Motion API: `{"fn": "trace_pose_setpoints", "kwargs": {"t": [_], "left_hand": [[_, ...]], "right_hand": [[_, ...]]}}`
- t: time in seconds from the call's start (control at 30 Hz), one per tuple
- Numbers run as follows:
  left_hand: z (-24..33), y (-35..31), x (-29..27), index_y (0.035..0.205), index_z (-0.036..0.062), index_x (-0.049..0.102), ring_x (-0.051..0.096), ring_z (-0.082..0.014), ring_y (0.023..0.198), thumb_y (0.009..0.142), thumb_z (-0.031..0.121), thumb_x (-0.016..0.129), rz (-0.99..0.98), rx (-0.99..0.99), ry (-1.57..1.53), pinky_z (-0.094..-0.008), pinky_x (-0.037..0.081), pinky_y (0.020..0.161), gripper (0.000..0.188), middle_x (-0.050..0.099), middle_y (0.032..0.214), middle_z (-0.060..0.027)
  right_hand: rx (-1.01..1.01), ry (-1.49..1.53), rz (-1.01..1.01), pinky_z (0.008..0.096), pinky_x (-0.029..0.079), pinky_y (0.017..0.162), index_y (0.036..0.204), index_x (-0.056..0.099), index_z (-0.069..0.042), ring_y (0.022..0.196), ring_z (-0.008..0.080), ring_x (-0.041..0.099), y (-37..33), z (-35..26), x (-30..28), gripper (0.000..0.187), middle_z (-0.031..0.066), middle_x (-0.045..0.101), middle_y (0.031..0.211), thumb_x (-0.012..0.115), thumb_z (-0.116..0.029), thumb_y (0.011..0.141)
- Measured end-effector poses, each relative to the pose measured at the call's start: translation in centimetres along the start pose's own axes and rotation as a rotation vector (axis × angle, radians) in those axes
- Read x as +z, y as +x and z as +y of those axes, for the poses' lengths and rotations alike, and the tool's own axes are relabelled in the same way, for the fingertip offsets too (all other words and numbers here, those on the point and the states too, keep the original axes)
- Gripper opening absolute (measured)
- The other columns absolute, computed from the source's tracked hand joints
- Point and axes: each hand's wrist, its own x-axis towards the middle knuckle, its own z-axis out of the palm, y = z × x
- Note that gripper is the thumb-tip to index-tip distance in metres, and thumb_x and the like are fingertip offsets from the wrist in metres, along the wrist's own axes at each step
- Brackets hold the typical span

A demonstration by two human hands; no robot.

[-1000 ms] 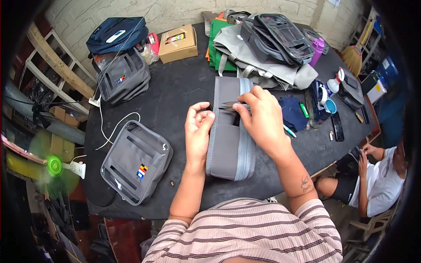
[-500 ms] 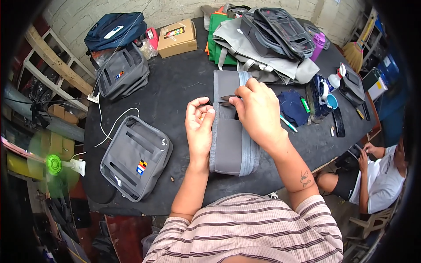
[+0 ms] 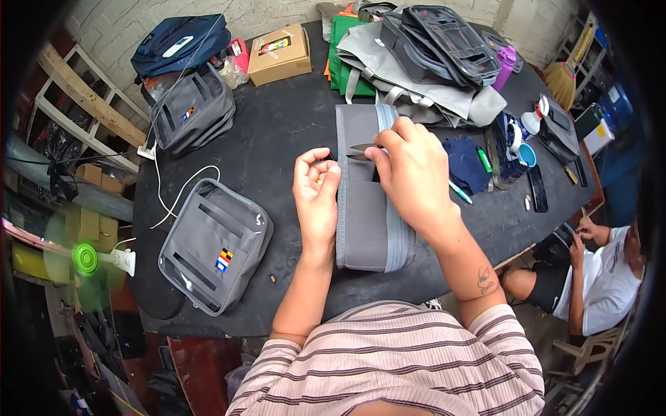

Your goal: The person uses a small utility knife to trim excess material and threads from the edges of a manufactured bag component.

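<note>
A grey fabric bag [image 3: 365,232] with pale blue-grey zipper tape stands on its side in front of me, its narrow side facing up. My right hand [image 3: 414,166] grips small dark thread snips [image 3: 361,147], whose pointed blades lie over a strip of fabric on that side. At the bag's left edge is my left hand [image 3: 316,201], fingers curled and thumb pressed in towards them. A small orange-yellow spot shows between those fingers; what they pinch is hidden.
Left of my arm lies another grey bag [image 3: 215,246] with coloured flag patches. A pile of grey bags [image 3: 440,52], a cardboard box [image 3: 279,55] and a navy bag [image 3: 180,45] fill the far side. A fan [image 3: 85,258] spins at left; a person [image 3: 603,277] sits at right.
The snips' blades, apart before, now look closed together. Both hands and the bag have shifted slightly to the right in view.
</note>
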Motion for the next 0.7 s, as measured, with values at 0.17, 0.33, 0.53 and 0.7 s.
{"fn": "trace_pose_setpoints", "kwargs": {"t": [0.17,0.33,0.53,0.7], "left_hand": [[-0.2,0.0,0.0,0.119,0.003,0.05,0.052,-0.0035,0.079,0.094,0.001,0.057,0.009,-0.007,-0.008,-0.0185,0.044,0.072,0.027,0.058,0.094,-0.0012],[-0.6,0.1,-0.4,0.121,0.0038,0.049,0.058,-0.0063,0.082,0.093,0.001,0.058,-0.01,0.027,0.013,-0.0201,0.048,0.073,0.03,0.061,0.096,-0.0038],[-1.1,0.2,-0.5,0.121,0.0037,0.049,0.057,-0.0063,0.083,0.093,0.0,0.058,-0.005,0.037,0.001,-0.0204,0.048,0.074,0.029,0.061,0.096,-0.0033],[-0.3,-0.1,0.2,0.119,0.0026,0.049,0.052,-0.0035,0.078,0.094,0.0,0.056,0.011,0.024,-0.012,-0.0185,0.044,0.071,0.025,0.057,0.094,-0.0016]], "right_hand": [[-0.006,-0.015,0.014,0.0391,0.043,0.068,0.075,0.062,-0.004,0.077,0.0271,0.055,0.1,0.2,0.8,0.016,0.0097,0.055,0.081,0.073,-0.016,0.076],[-0.016,-0.051,0.027,0.0383,0.043,0.068,0.074,0.062,-0.005,0.077,0.0262,0.055,-0.1,-0.2,0.9,0.017,0.0093,0.055,0.081,0.073,-0.017,0.075],[-0.025,-0.041,0.014,0.038,0.043,0.068,0.074,0.062,-0.005,0.076,0.0256,0.055,-0.8,-0.7,0.4,0.016,0.0085,0.055,0.08,0.073,-0.017,0.074],[-0.052,0.05,-0.015,0.0387,0.043,0.068,0.074,0.062,-0.005,0.077,0.0268,0.055,-0.8,-0.7,-1.3,0.014,0.0091,0.054,0.079,0.073,-0.014,0.073]]}}
